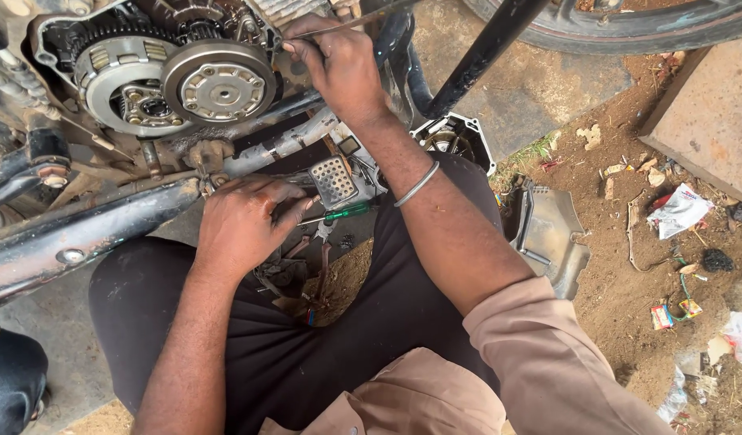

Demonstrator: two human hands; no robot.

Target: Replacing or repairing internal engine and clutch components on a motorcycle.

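Right hand (338, 68) is pinched on a thin metal rod (351, 22) slanting up-right, just right of the exposed clutch (218, 80), while the left hand (242, 221), fingers curled on the frame below, sits farther away.

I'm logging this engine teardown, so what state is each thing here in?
Clutch assembly: exposed, cover off.
Engine cover: lying on the dirt.
Thin rod: pinched in right hand.
Left hand: resting on frame tube, holding nothing visible.
Green-handled screwdriver: lying unused.
Footpeg: attached.
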